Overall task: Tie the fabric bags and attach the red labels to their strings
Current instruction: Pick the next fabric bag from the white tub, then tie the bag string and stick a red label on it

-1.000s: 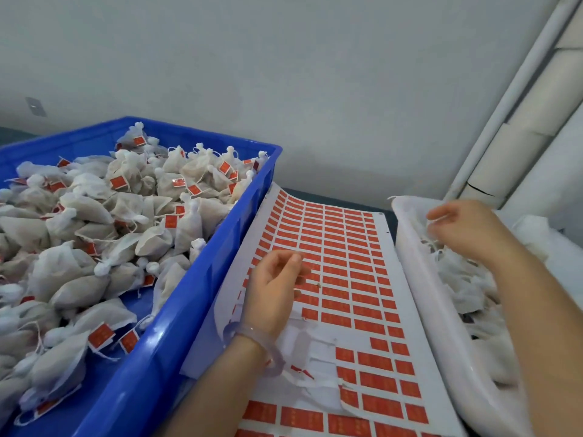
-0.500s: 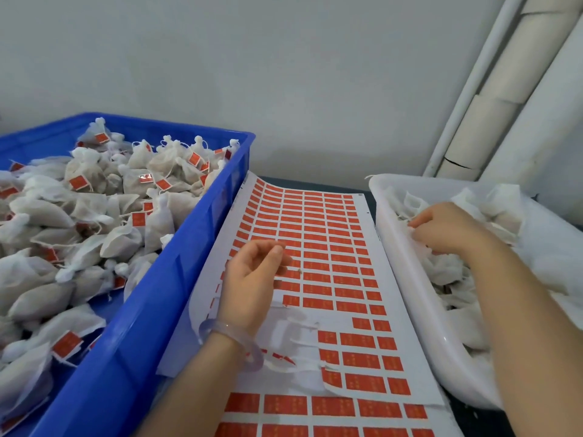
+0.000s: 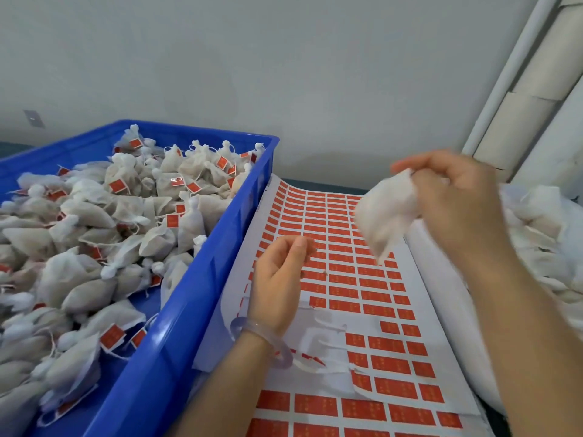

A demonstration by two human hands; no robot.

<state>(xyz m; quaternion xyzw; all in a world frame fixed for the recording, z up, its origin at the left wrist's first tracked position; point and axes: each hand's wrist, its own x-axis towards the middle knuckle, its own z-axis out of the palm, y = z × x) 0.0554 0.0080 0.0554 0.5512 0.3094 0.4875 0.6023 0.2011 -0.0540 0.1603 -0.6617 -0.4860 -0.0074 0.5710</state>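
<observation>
Your right hand [image 3: 457, 197] grips a white fabric bag [image 3: 385, 216] by its top, holding it in the air above the far right part of the label sheet [image 3: 413, 279]; the bag is blurred. Your left hand [image 3: 277, 279] hovers over the sheet's left half, fingers curled loosely toward the thumb; whether they pinch anything is too small to tell. Rows of red labels [image 3: 375, 298] cover the sheet, with peeled gaps at its near left. Left of the sheet, a blue crate [image 3: 176, 320] holds tied, labelled bags [image 3: 94, 222]. Right of the sheet, a white tub [image 3: 448, 326] holds more bags [image 3: 542, 234].
</observation>
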